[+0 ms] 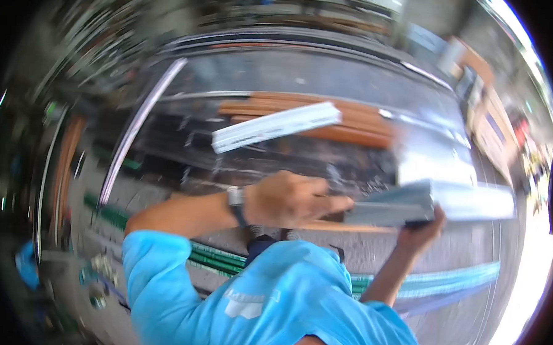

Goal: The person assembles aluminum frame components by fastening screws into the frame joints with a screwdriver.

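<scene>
My right hand grips the underside of a long, silvery-grey profile. Its fingers wrap the near edge, beside a small dark patch. My left hand, with a watch on the wrist, is at the profile's left end. Its fingers are curled, the index finger reaching to that end; blur hides what they pinch. Beyond the hands a white slotted strip lies at a slant, partly over brown-orange bars on the dark worktable.
A shiny metal rail runs along the table's left side. Green bars and light blue lengths lie low, around my body. Cardboard stands at the right. Racks of long stock fill the back left.
</scene>
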{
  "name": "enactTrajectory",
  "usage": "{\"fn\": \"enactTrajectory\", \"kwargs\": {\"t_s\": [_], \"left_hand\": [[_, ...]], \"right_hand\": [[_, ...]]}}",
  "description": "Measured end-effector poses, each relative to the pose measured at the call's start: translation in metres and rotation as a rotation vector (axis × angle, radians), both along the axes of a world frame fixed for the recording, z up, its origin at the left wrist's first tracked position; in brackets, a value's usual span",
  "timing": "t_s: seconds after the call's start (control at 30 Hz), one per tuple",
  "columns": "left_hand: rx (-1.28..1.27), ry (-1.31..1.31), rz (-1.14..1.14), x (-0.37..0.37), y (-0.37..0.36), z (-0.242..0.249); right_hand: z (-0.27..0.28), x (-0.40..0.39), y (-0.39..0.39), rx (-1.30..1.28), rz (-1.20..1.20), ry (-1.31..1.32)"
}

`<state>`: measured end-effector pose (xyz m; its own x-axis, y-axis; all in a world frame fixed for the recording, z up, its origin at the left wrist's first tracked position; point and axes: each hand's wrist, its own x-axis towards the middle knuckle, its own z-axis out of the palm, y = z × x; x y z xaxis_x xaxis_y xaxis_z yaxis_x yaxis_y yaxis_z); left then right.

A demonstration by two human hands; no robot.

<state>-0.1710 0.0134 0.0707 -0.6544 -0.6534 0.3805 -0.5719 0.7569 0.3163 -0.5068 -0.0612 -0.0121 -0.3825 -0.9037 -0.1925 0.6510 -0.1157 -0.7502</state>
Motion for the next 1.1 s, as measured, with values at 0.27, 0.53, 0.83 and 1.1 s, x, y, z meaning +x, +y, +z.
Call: {"fn": "enactTrajectory", "kwargs": {"t_s": [0.27, 0.53, 0.83, 1.1], "left_hand": [[0.278, 0.427, -0.124, -0.023, -0.008, -0.014], [0.292, 0.335, -0.086, -0.021, -0.008, -0.012], [0.096, 0.198, -0.087, -0.016, -0.019, -0.006], [0.11, 0.165, -0.077, -0.021, -0.019, -0.014]], "right_hand": [[0.014, 0.02, 0.011, -0.075, -0.105, -0.004], [0.019, 0.02, 0.019, -0.057, -0.105, 0.017], [0.033, 0.023, 0.015, -0.039, -0.095, 0.025], [0.033, 0.025, 0.012, -0.046, -0.09, 0.034]]}}
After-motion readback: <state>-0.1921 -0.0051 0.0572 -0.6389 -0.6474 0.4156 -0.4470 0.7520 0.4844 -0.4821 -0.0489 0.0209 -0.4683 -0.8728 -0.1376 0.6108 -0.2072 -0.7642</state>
